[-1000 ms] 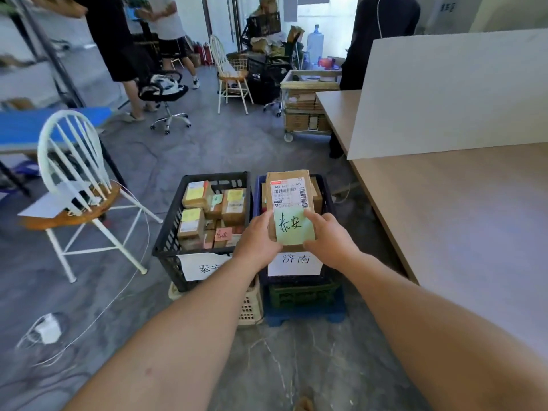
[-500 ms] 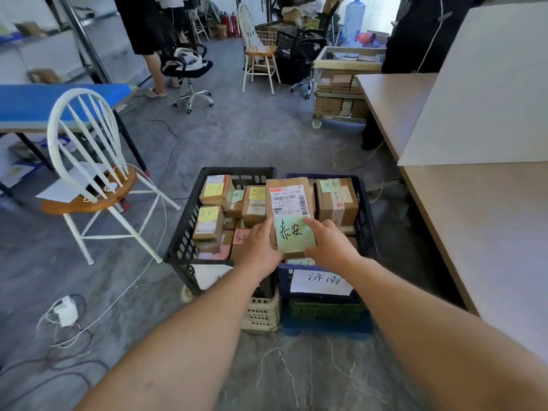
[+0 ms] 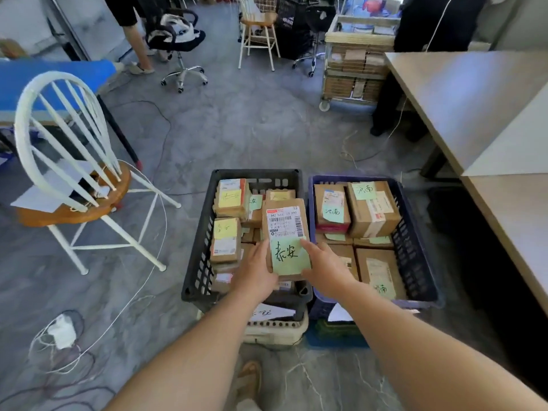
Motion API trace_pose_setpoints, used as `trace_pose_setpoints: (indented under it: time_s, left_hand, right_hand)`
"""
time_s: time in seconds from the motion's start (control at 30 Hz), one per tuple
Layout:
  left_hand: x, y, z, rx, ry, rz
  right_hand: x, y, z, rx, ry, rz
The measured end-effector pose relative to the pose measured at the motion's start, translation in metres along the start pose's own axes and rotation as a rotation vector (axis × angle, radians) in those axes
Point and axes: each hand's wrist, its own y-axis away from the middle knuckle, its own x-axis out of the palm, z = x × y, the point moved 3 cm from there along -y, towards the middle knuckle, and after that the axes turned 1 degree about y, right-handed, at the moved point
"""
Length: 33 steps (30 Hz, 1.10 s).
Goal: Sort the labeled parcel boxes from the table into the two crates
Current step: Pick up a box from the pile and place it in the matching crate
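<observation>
A brown parcel box (image 3: 284, 223) with a white shipping label and a green handwritten note sits between both my hands. My left hand (image 3: 257, 272) grips its lower left edge and my right hand (image 3: 324, 269) holds its lower right edge. The box hangs over the right side of the black crate (image 3: 198, 256), which holds several parcels with yellow and green notes. Beside it on the right stands the blue crate (image 3: 415, 232), filled with several boxes bearing green notes.
A wooden table (image 3: 504, 161) with a white board runs along the right. A white chair (image 3: 68, 173) stands on the left, with cables and a charger (image 3: 62, 333) on the floor. Beyond the crates are a parcel cart (image 3: 353, 66), more chairs and standing people.
The parcel has moved left and lower, from over the blue crate to over the black crate. Both hands keep their hold, and the view has tilted down toward the crates.
</observation>
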Motion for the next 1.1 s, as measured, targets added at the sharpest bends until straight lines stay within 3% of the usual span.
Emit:
trace_pose_setpoints:
  time_s: [0.37,0.77,1.1]
  left_hand:
    - [0.014,-0.081,0.101,-0.016,-0.060,0.169]
    - [0.071,-0.122,0.185,-0.141,-0.120,0.244]
    - [0.078,-0.140,0.214,-0.189,-0.132,0.248]
  right_hand:
    - [0.083,-0.089,0.018,0.158,-0.042,0.129]
    - [0.165,-0.151,-0.002,0.145,0.038,0.271]
    - [0.201,-0.190,-0.003,0.146,-0.029,0.284]
